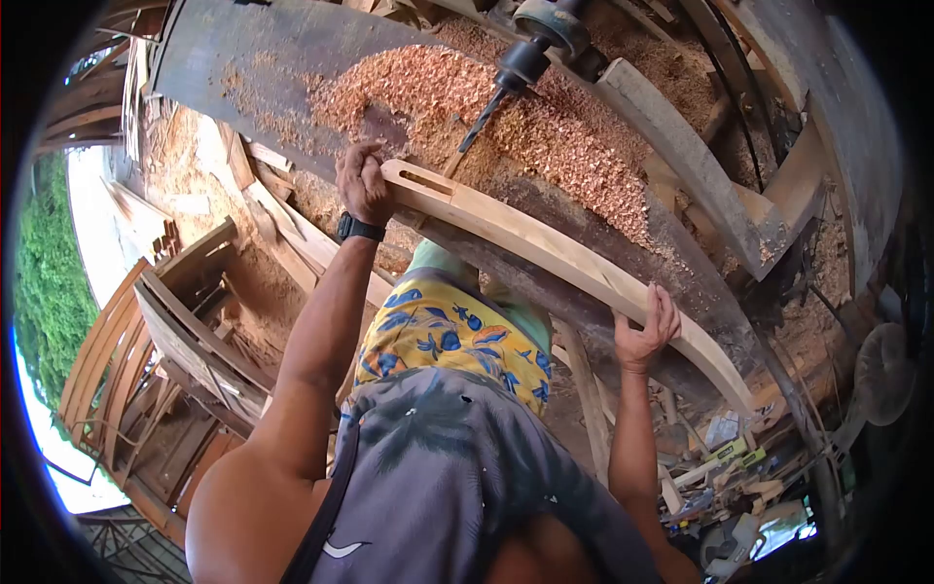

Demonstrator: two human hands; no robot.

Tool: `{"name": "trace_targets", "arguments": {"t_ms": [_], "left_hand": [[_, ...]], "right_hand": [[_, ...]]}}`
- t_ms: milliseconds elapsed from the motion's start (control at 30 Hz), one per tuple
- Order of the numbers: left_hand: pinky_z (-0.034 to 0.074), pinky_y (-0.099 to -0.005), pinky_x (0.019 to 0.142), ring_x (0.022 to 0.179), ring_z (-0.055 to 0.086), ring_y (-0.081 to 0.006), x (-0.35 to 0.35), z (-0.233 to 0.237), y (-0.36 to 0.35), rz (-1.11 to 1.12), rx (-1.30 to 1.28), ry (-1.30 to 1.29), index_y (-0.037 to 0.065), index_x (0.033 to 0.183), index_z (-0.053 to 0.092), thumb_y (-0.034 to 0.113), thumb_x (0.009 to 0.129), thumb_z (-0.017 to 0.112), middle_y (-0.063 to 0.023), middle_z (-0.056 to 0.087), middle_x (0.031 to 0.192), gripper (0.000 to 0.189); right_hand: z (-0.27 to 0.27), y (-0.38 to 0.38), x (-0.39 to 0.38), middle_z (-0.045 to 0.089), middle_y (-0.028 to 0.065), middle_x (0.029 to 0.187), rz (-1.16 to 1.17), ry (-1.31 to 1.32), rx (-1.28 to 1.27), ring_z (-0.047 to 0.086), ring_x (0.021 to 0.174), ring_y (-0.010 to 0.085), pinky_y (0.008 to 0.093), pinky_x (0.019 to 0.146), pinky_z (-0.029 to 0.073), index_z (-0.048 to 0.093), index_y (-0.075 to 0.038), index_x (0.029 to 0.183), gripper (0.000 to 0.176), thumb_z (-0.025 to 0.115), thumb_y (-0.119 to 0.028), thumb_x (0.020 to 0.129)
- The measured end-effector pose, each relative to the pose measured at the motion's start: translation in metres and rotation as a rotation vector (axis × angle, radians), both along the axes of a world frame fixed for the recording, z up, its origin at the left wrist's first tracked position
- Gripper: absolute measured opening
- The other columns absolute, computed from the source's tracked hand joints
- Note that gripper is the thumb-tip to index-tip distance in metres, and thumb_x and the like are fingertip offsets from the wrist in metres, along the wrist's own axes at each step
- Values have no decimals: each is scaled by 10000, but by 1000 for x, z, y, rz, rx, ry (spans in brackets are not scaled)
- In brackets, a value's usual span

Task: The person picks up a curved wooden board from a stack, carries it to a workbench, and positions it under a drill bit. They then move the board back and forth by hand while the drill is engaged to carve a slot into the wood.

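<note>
A long, curved wooden piece (535, 241) lies across the metal work table (263, 58), with an elongated slot cut near its left end. My left hand (365, 185), a dark watch at its wrist, is closed around that end, close to the slot. Toward the other end, my right hand (649, 326) grips the piece, fingers over the top and thumb on the near side. Beyond the slot, a drill bit (481, 125) points toward the piece from a dark chuck (522, 63); its tip overlaps the far edge in this view.
Heaped wood shavings (418, 83) cover much of the table beyond the piece. A thick wooden beam (671, 136) stands at the right of the drill. Curved wooden parts (107, 360) are stacked at the left, and tools with offcuts (720, 467) clutter the lower right.
</note>
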State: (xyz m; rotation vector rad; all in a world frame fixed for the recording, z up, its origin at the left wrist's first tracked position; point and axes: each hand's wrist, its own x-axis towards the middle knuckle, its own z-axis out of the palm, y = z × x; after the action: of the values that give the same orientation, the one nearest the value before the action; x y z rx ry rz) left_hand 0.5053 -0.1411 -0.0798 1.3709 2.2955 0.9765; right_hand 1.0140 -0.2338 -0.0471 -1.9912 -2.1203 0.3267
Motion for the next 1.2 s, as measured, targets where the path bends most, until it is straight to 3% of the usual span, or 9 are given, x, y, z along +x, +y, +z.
{"name": "trace_targets", "arguments": {"t_ms": [200,367,433,667,833,867,1000,1067,1200], "left_hand": [[432,-469,940,987,639,-358,-17,-3,-51,-157,-63,308,120,997,678,349,1097,380,-120,677,968,388],[446,-492,934,1008,651,-372,-10,-1,-55,-41,-131,238,114,1025,685,455,1115,434,-140,694,994,433],[478,-512,903,1018,659,-411,-7,7,-61,99,-220,64,80,1076,688,471,1110,489,-184,717,1025,441],[530,-519,874,982,692,-445,-6,26,-111,305,-271,-78,22,1120,674,409,1094,565,-261,729,1020,403],[560,-510,840,940,725,-425,6,26,-152,230,-335,-169,34,1159,678,379,1052,641,-236,755,979,363],[563,-508,839,925,729,-421,11,31,-156,204,-351,-176,32,1164,679,362,1045,652,-233,758,971,352],[576,-464,797,850,735,-370,24,40,-163,67,-364,-234,15,1174,687,296,1007,695,-213,754,919,327],[571,-450,777,836,732,-345,36,59,-154,35,-374,-235,24,1168,699,280,994,712,-197,748,900,310],[551,-494,867,966,696,-386,44,80,-129,-95,-449,-165,53,1217,677,255,915,751,-183,731,1000,371]], "right_hand": [[14,-49,-15,454,201,1648,60,26,-129,393,1499,467,596,1245,287,486,-83,1602,987,901,-326,740],[31,-46,-2,426,220,1664,120,12,-240,365,1529,475,591,1263,292,413,-54,1641,1028,881,-310,763],[30,-46,12,440,215,1653,155,9,-209,396,1516,438,567,1258,310,442,-73,1626,1026,894,-292,731],[22,-49,102,588,205,1491,-154,-150,-309,512,1413,429,557,1206,368,521,-90,1540,932,883,-152,684],[12,-43,148,679,142,1289,-88,-276,-385,602,1257,395,531,1106,443,665,-92,1291,654,730,-37,643],[11,-40,149,686,133,1247,-72,-257,-362,623,1204,399,540,1060,469,692,-78,1205,555,777,-63,657],[27,-25,125,690,137,1245,37,-209,-399,626,1199,407,533,1031,489,699,-75,1184,551,854,-121,657],[44,-7,81,681,174,1126,144,-129,-489,638,1126,440,548,944,517,681,-51,1039,446,885,-144,654],[45,19,2,747,195,1134,135,31,-556,696,1120,427,518,957,544,692,-82,1135,620,980,-250,612]]}}
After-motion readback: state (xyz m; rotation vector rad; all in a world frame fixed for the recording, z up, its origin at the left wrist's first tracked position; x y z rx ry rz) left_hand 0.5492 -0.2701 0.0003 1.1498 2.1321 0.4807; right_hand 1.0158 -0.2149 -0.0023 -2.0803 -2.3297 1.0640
